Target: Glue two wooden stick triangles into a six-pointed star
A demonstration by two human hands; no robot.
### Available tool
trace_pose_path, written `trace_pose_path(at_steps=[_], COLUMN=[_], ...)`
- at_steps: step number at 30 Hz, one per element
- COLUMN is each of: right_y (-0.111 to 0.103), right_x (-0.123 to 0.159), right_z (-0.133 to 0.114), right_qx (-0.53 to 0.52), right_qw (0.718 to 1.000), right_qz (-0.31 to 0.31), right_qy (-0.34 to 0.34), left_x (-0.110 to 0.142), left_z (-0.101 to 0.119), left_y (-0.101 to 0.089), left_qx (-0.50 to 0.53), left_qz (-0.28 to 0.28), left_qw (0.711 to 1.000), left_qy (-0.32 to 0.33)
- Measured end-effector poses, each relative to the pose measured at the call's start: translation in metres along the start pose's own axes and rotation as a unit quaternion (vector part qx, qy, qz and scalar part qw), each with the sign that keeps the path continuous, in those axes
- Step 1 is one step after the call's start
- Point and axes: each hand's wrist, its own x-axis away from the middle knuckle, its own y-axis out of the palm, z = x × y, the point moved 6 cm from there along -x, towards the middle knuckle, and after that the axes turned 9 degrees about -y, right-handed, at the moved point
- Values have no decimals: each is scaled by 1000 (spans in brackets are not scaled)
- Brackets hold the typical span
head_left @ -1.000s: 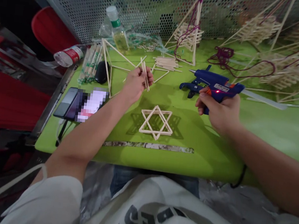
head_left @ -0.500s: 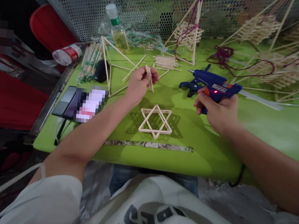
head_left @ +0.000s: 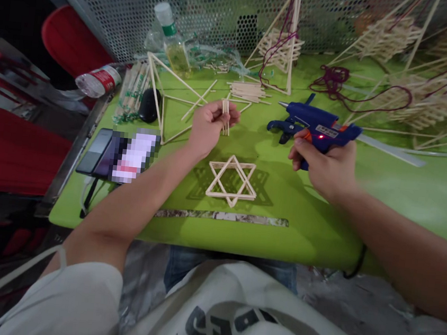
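Above the green table (head_left: 299,242), left hand (head_left: 206,131): it is closed with the fingertips around a few thin sticks (head_left: 225,117), which stand nearly upright in the view.
Right hand (head_left: 329,165): it is wrapped around the handle of the blue glue gun (head_left: 314,118); the nozzle points to the left side, and a red light shows on the body.
Star: the six-pointed stick star (head_left: 230,195) lies on the table, between the two forearms and near the front edge.
Strip: the narrow patterned strip (head_left: 234,217) lies just in front of the star.
Behind the hands: the stick pile (head_left: 247,91) is near the left hand; the purple yarn (head_left: 334,80) lies beyond the glue gun.
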Motion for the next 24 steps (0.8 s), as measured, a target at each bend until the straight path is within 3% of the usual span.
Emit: trace_pose_path(at_steps=[7,14,16,21,24], right_y=[-1,1,1,2,3], right_x=[0,2,2,2,3], right_z=[3,1,0,-1,1], right_qx=[11,18,13,7,6], right_qw=[1000,1000,1000,1000,1000], right_qz=[-8,-17,-15,-15,-18], right_qy=[-6,-2,-4,-7,-11], left_x=[-3,2,-2,-28,-48], left_z=[-6,-4,0,19,22], left_y=[2,3,-2,-35,-43], left_qx=[5,-10,-26,-144,-226], left_qz=[23,-2,0,75,62], left_qw=[1000,1000,999,987,972], left_qy=[-19,-29,-22,10,-2])
